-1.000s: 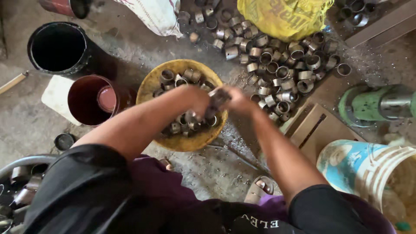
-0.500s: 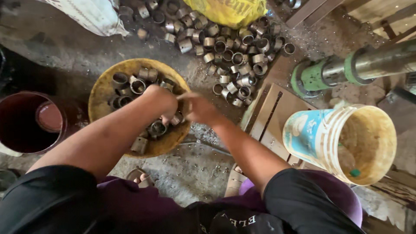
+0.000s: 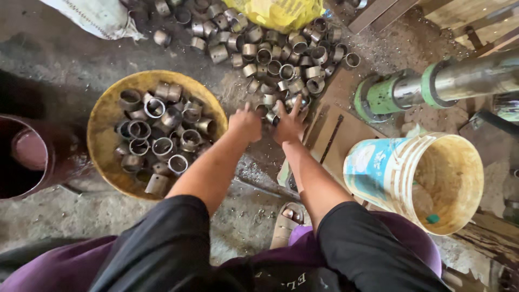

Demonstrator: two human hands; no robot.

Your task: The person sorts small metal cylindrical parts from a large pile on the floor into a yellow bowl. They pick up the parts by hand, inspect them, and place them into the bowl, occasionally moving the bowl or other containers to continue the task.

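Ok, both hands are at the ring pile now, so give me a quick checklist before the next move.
1. Left hand at the near edge of the metal rings on the floor: ok.
2. Right hand beside it, on the rings: ok.
3. Rings actually held in the fingers: cannot tell.
4. Yellow basin has room left: ok, partly filled.
5. Path from pile to basin free: ok.
6. White bucket out of the way: ok, lying tipped to the right.

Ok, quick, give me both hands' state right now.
Left hand: open, fingers spread, reaching into the pile of metal rings; a grip cannot be told.
Right hand: open, fingers spread on the same rings, nothing clearly held.
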